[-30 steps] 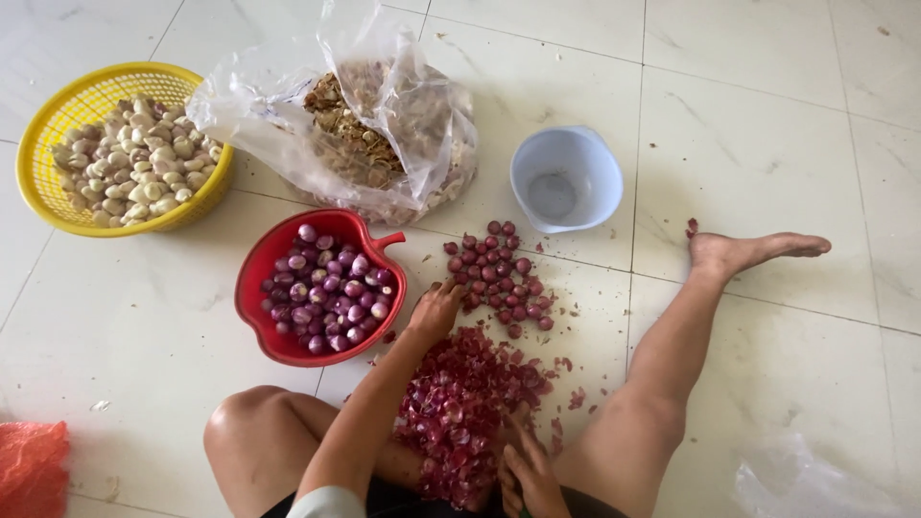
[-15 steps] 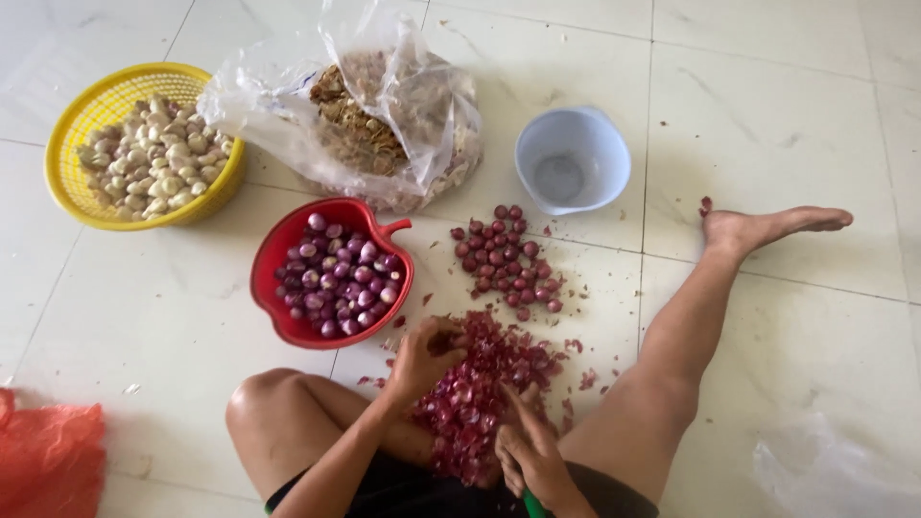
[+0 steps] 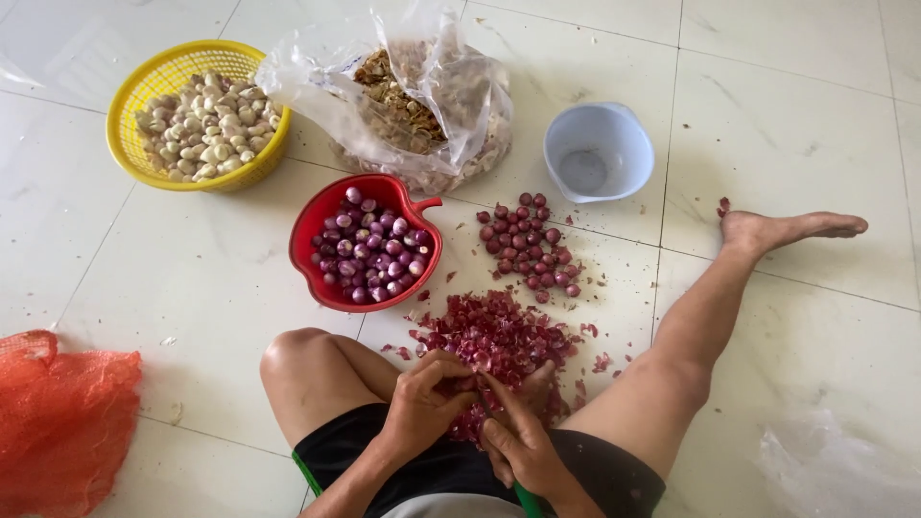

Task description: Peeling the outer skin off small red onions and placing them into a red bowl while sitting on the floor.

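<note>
A small shallot is pinched in the left hand (image 3: pixel 429 395) over the pile of red skins (image 3: pixel 499 336) on the floor. A green-handled knife (image 3: pixel 523 494) is gripped by the right hand (image 3: pixel 523 446), just beside it

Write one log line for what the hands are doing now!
left hand: on small shallot | right hand: green-handled knife | under: red peel pile

- What the left hand (image 3: pixel 422 408) and right hand (image 3: pixel 518 441) pinch between them is covered by the fingers; the grip itself cannot be read.
- A green handle (image 3: pixel 526 499) under the right hand runs off the bottom edge.
- The orange mesh sack (image 3: pixel 62 417) is cut by the left edge.
- The clear plastic (image 3: pixel 825 470) at lower right is cut off.
- The pile of red skins (image 3: pixel 499 341) is partly hidden behind the hands.
</note>
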